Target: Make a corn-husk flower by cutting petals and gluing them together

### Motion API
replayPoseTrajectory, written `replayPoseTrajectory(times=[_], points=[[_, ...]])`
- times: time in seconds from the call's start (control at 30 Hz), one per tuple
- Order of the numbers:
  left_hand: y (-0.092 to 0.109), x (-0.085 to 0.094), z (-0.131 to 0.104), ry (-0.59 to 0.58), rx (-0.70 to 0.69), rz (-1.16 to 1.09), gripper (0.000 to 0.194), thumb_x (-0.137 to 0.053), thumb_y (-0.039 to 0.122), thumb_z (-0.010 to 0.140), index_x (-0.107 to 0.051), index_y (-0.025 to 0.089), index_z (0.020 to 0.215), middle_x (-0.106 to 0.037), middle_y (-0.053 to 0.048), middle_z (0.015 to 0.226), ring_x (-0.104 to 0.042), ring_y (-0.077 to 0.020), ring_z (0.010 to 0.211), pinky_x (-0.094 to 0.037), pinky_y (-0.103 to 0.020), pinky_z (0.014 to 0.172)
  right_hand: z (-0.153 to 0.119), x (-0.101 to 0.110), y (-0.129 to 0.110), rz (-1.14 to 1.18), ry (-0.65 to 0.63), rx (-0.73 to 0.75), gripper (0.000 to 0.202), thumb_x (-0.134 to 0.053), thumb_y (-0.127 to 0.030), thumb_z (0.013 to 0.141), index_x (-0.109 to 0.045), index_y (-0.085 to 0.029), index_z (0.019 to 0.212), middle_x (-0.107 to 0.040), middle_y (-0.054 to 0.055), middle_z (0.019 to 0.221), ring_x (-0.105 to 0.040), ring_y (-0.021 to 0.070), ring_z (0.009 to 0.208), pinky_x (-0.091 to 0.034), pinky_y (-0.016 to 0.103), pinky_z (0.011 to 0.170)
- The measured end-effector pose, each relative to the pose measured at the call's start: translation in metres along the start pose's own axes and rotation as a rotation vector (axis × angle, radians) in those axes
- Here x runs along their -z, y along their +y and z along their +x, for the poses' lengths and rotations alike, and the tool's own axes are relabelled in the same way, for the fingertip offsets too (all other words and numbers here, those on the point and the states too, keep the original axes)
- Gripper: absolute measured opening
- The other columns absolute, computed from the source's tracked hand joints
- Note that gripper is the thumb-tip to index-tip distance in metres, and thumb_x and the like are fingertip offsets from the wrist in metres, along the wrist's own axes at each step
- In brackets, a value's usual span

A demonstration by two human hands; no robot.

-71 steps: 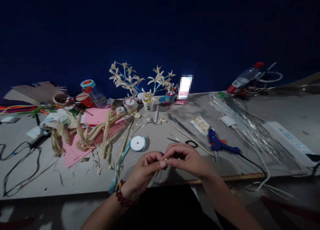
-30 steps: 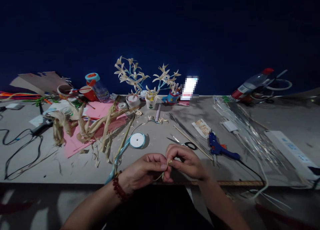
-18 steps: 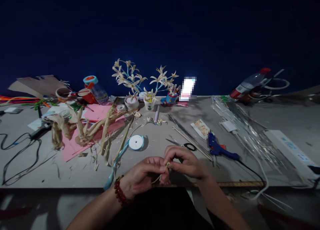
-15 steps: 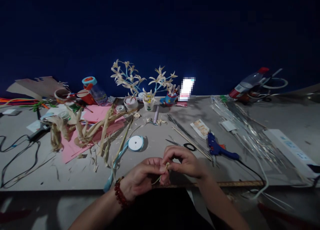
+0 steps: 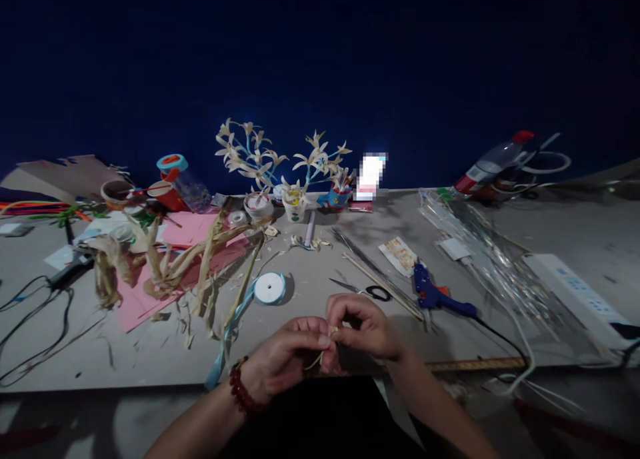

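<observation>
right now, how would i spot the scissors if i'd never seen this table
On the grey table, look just beyond the right hand. The scissors lie there, between the ribbon spool and the blue glue gun. Their black looped handle sets them apart from the straight pale sticks beside them.

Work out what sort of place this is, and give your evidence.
Likely a handicraft worktable: a blue hot-glue gun and black-handled scissors lie on it, and pale, artificial-looking flowers on blue stems stand at the back.
</observation>
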State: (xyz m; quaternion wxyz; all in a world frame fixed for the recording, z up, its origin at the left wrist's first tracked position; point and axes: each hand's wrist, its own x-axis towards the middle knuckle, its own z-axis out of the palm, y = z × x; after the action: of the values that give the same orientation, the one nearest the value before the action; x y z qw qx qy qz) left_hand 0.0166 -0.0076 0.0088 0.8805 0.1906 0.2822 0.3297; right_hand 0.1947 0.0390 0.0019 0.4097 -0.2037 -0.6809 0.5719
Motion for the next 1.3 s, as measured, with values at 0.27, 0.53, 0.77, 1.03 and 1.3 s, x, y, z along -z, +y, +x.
replayPoseTrajectory(times=[0.27, 0.53, 0.77, 1.03, 1.3], points=[[0.0, -0.002, -0.001, 0.091, -0.126, 0.07, 0.028, -0.086, 0.033, 0.067, -0.067, 0.013, 0.068, -0.065, -0.003, 0.056, -0.054, -0.012, 0.053, -0.039, -0.026, 0.062, 0.002, -0.002, 0.004, -0.02, 0.019, 0.007, 0.028, -0.069, -0.042, 0.092, -0.066, -0.018, 0.078, -0.06, 0.001, 0.071, -0.054, 0.0133, 0.064, -0.043, 0.025, 0.06], [0.002, -0.003, 0.0, 0.167, -0.211, 0.105, 0.028, -0.087, 0.034, 0.07, -0.066, 0.014, 0.067, -0.062, -0.001, 0.057, -0.053, -0.0115, 0.057, -0.038, -0.024, 0.063, 0.0, -0.001, 0.011, -0.12, 0.042, -0.025, 0.034, -0.07, -0.051, 0.09, -0.072, -0.017, 0.093, -0.064, 0.001, 0.075, -0.058, 0.0136, 0.065, -0.047, 0.025, 0.06], [0.003, 0.01, 0.001, 0.226, -0.28, 0.148, 0.028, -0.086, 0.033, 0.072, -0.066, 0.014, 0.071, -0.06, 0.0, 0.064, -0.051, -0.0119, 0.063, -0.038, -0.024, 0.064, -0.078, 0.068, 0.006, -0.887, 0.407, -0.092, 0.021, -0.059, -0.031, 0.098, -0.068, -0.022, 0.115, -0.071, 0.011, 0.105, -0.066, 0.0243, 0.097, -0.054, 0.04, 0.088], [0.002, 0.018, 0.01, 0.27, -0.287, 0.199, 0.032, -0.088, 0.039, 0.07, -0.067, 0.015, 0.069, -0.055, -0.001, 0.066, -0.046, -0.0139, 0.066, -0.038, -0.025, 0.064, -0.153, 0.154, 0.003, -1.472, 0.38, -0.562, 0.052, -0.054, -0.016, 0.081, -0.057, -0.016, 0.133, -0.061, 0.016, 0.138, -0.056, 0.0315, 0.126, -0.045, 0.048, 0.107], [0.005, 0.015, 0.001, 0.351, -0.322, 0.175, 0.035, -0.089, 0.042, 0.068, -0.066, 0.016, 0.07, -0.054, 0.0, 0.065, -0.044, -0.0139, 0.066, -0.038, -0.025, 0.065, -0.137, 0.164, 0.016, -1.516, 0.312, -0.634, 0.048, -0.057, -0.006, 0.071, -0.063, -0.012, 0.119, -0.064, 0.018, 0.125, -0.058, 0.0323, 0.117, -0.044, 0.043, 0.103]])
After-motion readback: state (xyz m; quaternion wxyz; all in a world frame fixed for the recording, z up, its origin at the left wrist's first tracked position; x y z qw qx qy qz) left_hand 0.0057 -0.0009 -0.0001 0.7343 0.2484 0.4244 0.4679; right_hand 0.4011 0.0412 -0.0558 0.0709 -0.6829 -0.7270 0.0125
